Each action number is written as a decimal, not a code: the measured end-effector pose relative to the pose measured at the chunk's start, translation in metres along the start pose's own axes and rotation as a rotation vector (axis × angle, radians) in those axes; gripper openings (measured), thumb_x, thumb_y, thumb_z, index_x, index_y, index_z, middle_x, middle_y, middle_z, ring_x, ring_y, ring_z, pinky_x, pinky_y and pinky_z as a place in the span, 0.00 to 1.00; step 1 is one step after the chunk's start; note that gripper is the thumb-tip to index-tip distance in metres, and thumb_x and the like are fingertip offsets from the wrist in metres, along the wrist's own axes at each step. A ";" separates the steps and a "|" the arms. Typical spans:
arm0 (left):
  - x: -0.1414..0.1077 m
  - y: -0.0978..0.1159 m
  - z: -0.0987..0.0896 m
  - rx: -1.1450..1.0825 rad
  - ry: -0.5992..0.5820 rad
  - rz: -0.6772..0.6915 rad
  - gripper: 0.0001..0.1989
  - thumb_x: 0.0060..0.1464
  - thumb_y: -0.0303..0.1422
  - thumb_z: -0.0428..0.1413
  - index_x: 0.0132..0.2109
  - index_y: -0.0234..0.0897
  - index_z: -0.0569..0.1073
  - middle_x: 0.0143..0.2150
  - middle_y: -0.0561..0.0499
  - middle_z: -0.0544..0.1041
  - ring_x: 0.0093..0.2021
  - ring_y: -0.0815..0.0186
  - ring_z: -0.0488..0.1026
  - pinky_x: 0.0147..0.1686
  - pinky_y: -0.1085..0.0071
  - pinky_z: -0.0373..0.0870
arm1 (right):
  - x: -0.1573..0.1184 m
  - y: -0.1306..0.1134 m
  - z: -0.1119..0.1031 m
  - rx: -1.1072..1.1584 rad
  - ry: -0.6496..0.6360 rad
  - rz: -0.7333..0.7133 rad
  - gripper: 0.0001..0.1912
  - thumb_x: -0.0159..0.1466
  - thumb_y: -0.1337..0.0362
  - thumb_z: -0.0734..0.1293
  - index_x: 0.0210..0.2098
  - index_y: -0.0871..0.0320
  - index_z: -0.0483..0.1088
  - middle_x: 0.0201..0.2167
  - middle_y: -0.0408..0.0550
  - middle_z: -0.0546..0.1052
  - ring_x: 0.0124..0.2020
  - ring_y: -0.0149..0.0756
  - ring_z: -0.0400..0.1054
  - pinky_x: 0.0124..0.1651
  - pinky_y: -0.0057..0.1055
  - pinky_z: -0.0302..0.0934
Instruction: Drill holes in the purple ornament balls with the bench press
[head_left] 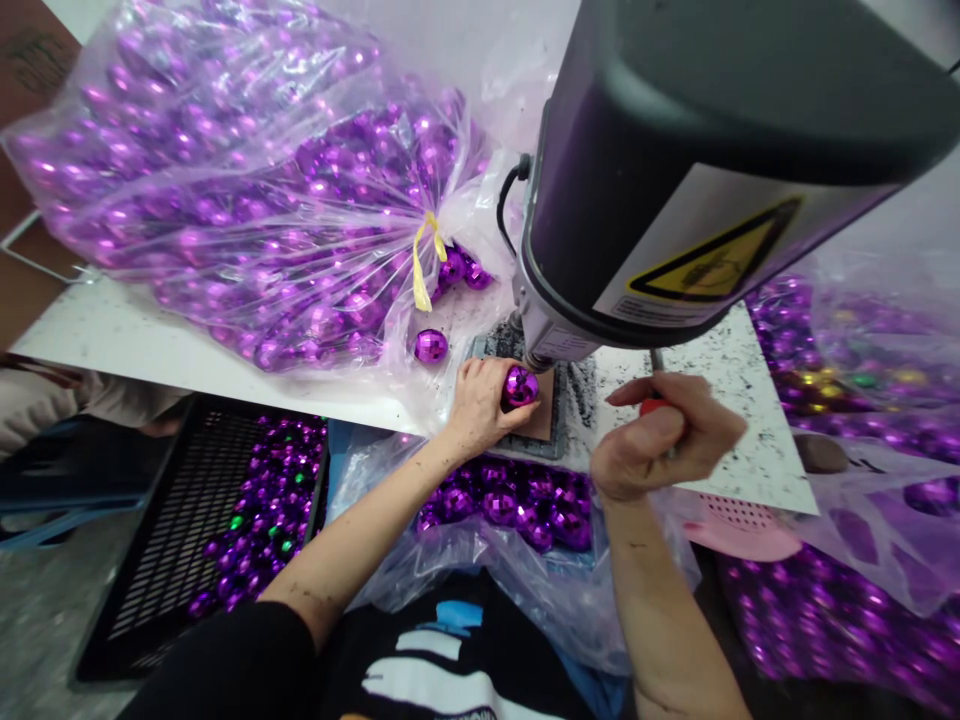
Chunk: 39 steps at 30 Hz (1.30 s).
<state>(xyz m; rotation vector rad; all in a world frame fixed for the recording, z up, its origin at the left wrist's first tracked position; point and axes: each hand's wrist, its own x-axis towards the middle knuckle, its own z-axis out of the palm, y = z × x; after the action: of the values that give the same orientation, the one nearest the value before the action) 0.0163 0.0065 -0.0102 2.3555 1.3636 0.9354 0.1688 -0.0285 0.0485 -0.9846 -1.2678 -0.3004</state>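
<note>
My left hand (484, 405) is closed around a shiny purple faceted ball (520, 387), with thumb and fingers on its sides. The ball sits over a brown block (541, 412) on the machine's dark base (559, 440), just below the metal spindle (534, 360). Curled around a red-ended lever (652, 404) is my right hand (675, 435); most of the grip is hidden by the fingers. The black-housed machine (720, 130) looks like a small bench press or drill and carries a yellow warning label.
A tied clear bag (247, 190) of purple balls covers the table's left. One loose ball (430, 346) lies by its neck. More balls (517, 505) rest in plastic at my lap. A black crate (180, 540) stands lower left, a pink perforated scoop (742, 525) right, beside more bags (862, 620).
</note>
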 end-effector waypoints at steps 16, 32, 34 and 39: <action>-0.007 -0.001 -0.005 -0.102 -0.003 0.004 0.25 0.53 0.42 0.65 0.53 0.35 0.69 0.50 0.43 0.77 0.51 0.55 0.71 0.58 0.57 0.60 | 0.110 -0.026 0.015 0.048 -0.027 0.294 0.28 0.66 0.44 0.58 0.25 0.64 0.62 0.17 0.37 0.57 0.15 0.17 0.55 0.20 0.22 0.45; -0.068 0.045 -0.030 -0.067 -0.285 0.175 0.43 0.52 0.55 0.61 0.68 0.43 0.60 0.60 0.38 0.67 0.57 0.50 0.67 0.54 0.54 0.66 | 0.113 -0.020 0.016 0.040 -0.054 0.345 0.29 0.65 0.43 0.59 0.25 0.64 0.63 0.19 0.39 0.59 0.19 0.16 0.54 0.24 0.21 0.49; -0.051 0.024 -0.038 -0.072 -0.153 0.095 0.33 0.60 0.50 0.57 0.66 0.39 0.63 0.58 0.39 0.68 0.56 0.53 0.67 0.54 0.56 0.67 | 0.113 -0.020 0.014 0.055 -0.076 0.343 0.28 0.65 0.43 0.60 0.25 0.64 0.63 0.20 0.39 0.59 0.18 0.15 0.54 0.23 0.22 0.48; 0.002 -0.054 -0.059 0.287 0.093 -0.135 0.19 0.59 0.28 0.55 0.57 0.36 0.70 0.56 0.37 0.71 0.55 0.48 0.67 0.53 0.50 0.65 | 0.111 -0.023 0.017 0.100 -0.058 0.358 0.27 0.65 0.44 0.60 0.25 0.64 0.62 0.19 0.38 0.57 0.17 0.16 0.52 0.22 0.23 0.45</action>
<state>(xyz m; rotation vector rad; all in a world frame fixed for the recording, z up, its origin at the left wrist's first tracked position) -0.0574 0.0308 0.0071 2.4069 1.7750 0.8698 0.1781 0.0057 0.1579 -1.1174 -1.1217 0.0688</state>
